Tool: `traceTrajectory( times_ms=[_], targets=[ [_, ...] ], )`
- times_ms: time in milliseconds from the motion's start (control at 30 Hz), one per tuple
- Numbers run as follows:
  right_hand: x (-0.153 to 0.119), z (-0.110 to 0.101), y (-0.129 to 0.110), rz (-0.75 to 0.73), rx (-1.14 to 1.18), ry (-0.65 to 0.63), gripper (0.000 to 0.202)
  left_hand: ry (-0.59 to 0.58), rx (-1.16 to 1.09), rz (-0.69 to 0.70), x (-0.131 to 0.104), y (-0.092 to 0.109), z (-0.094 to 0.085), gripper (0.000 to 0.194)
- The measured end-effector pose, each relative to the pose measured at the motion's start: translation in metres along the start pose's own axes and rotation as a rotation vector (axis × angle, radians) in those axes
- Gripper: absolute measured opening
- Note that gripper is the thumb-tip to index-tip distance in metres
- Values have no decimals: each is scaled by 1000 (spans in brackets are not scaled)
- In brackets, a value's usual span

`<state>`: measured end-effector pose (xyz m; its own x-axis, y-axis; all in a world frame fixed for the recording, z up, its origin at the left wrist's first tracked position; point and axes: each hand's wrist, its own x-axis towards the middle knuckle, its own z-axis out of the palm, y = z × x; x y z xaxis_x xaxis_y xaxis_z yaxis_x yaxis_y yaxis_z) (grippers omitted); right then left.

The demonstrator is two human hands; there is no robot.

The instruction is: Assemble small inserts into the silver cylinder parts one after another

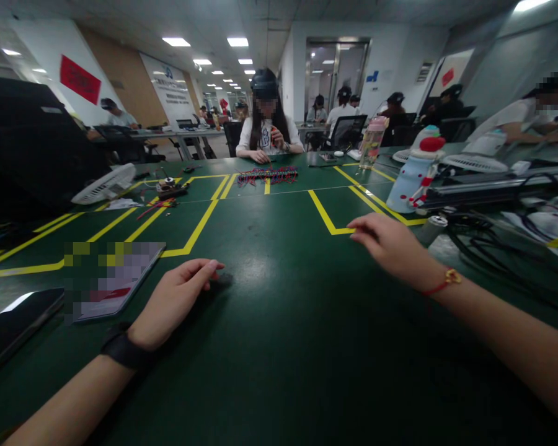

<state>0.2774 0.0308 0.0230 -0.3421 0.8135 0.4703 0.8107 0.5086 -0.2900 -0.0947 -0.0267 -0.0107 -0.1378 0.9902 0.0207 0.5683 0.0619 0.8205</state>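
Above the green tabletop (pixel 260 279), my left hand (pixel 179 297) is closed loosely, thumb against the bent fingers. Nothing shows between them. A black band circles that wrist. A phone or tablet with a blurred screen (pixel 121 285) lies just left of it, and a dark phone (pixel 21 322) farther left. My right hand (pixel 390 241) is also closed, thumb and fingertips together near a corner of yellow tape (pixel 323 214); no object shows in it. A red cord bracelet with a gold charm (pixel 452 276) is on that wrist. The hands are well apart.
Across the table a person (pixel 270 127) sits behind a bundle of coloured wires (pixel 267 175). On the right stand a blue snowman-like bottle (pixel 411 179), a clear bottle (pixel 372 145), a small can (pixel 433 229) and black cables (pixel 483 254). A white fan (pixel 105 184) is at left.
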Motion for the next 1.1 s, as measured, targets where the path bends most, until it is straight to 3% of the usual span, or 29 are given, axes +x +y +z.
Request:
traceTrajectory(
  times_ms=[100, 167, 300, 400, 1100],
  targets=[
    [6, -33, 42, 136, -236, 176, 25, -12, -10, 7, -1, 1, 0, 41],
    [6, -50, 71, 225, -359, 203, 29, -22, -6, 15, -1, 2, 0, 39],
    [0, -68, 115, 381, -506, 106, 33, -15, 5, 10, -2, 3, 0, 38],
    [-3, -69, 133, 453, -494, 13, 36, -12, 0, 2, -2, 2, 0, 39],
    [-5, -81, 142, 561, -379, -89, 31, -17, 24, 7, -3, 4, -2, 38]
  ],
)
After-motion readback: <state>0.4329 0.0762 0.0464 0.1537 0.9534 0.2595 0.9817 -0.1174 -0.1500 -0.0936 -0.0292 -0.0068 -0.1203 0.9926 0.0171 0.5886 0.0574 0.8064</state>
